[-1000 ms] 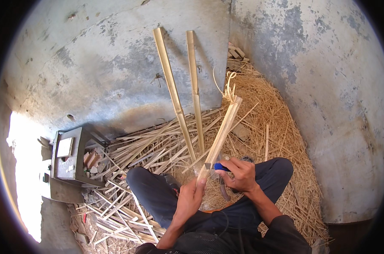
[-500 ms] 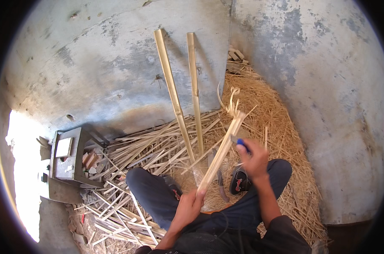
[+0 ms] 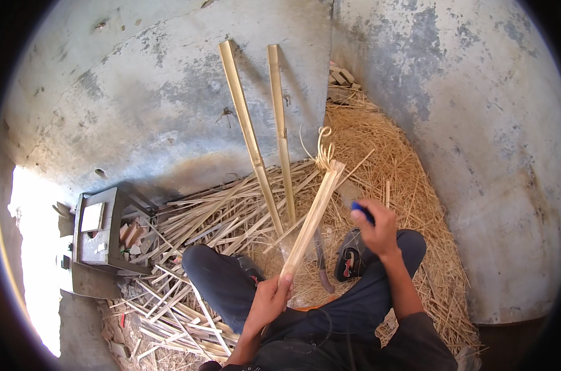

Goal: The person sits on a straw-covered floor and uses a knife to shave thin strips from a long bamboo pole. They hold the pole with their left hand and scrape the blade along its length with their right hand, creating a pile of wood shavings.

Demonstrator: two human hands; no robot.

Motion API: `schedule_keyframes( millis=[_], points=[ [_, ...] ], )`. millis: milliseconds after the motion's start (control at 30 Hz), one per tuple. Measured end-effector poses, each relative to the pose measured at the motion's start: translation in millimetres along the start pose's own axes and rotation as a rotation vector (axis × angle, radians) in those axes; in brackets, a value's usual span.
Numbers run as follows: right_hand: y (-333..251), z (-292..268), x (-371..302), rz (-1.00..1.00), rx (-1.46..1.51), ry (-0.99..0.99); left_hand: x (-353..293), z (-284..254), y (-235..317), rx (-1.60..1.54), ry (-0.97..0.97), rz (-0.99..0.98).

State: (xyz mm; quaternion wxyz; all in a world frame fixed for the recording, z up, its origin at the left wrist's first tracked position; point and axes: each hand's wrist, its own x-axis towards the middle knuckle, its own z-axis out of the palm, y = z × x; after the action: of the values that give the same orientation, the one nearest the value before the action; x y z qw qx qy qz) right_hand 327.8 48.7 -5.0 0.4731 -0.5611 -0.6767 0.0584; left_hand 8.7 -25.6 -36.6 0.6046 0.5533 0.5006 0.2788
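My left hand (image 3: pixel 271 300) is closed around the lower end of a pale split bamboo strip (image 3: pixel 311 226), which slants up and away from me. Thin curled shavings (image 3: pixel 324 154) cling to its far end. To the right of the strip, my right hand (image 3: pixel 379 227) is closed on a knife with a blue handle (image 3: pixel 363 213). The blade is too faint to make out clearly, and the knife looks apart from the strip. On the ground between my feet lies a curved tool (image 3: pixel 322 269) with a dark blade and a brownish handle, partly behind the strip.
Two long bamboo slats (image 3: pixel 249 133) lean on the grey wall (image 3: pixel 163 93). Loose split strips (image 3: pixel 225 213) cover the ground at left, and a heap of fine shavings (image 3: pixel 379 136) lies at right. A wooden stand (image 3: pixel 110 229) holds broken pieces at far left.
My right hand with the knife has moved slightly right and toward me, off the strip. The strip's far end has shifted a little left; my left hand still grips it.
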Motion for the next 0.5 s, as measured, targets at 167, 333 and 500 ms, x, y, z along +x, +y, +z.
schedule_keyframes(
  millis=[167, 333, 500],
  points=[
    [-31.7, 20.5, -22.1, -0.147, -0.017, -0.155, 10.9, 5.6, 11.2, -0.034, 0.04, 0.033],
    [-38.8, 22.5, -26.6, -0.218, -0.063, -0.159, 12.5, 11.6, 27.5, -0.023, 0.06, 0.049],
    [-43.0, 21.8, -21.7, -0.188, -0.055, -0.07, 14.2, 14.6, 32.4, 0.019, 0.076, 0.067]
  ],
)
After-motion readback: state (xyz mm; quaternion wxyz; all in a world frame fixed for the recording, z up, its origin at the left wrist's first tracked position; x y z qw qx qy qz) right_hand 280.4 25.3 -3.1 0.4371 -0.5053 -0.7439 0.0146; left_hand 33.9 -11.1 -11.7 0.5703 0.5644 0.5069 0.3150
